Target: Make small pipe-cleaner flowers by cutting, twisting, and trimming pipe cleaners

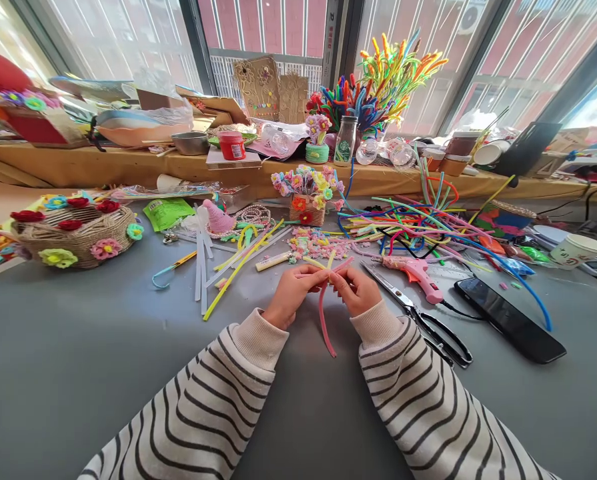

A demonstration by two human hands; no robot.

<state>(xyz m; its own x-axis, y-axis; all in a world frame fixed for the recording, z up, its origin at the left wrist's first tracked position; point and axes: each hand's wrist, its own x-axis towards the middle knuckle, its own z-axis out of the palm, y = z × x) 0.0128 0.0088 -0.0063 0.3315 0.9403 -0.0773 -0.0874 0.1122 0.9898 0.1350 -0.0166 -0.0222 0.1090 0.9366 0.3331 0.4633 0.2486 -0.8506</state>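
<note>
Two hands in striped sleeves (193, 400) work above a grey surface (303, 427), the grip of both left hand (287, 297) and right hand (359, 291) closed at the fingertips on crossed pipe cleaners (324, 320), pink and pale yellow, at the centre of the dial. Crowding 4 o'clock lie black-handled scissors (409, 307) and, beyond them, a dark-screened phone (511, 321); a pink glue gun (421, 272) sits at 3 o'clock, its cord running toward the phone. White strips (199, 267) lie at 9 o'clock. A patterned paper cup (579, 250) stands farther out at 3 o'clock, a pile of pastel bits (323, 245) at 12, a tangled heap of stems (403, 227) at 2. A green packet (167, 215) at 10 o'clock bears print too small to read, as does the label on a red tub (232, 145) at 11, on the cloth-covered ledge (143, 165). At 12 o'clock there, a glass bottle (345, 141) carries the round Starbucks emblem; behind, characters too small to make out run down a window frame (345, 47).
</note>
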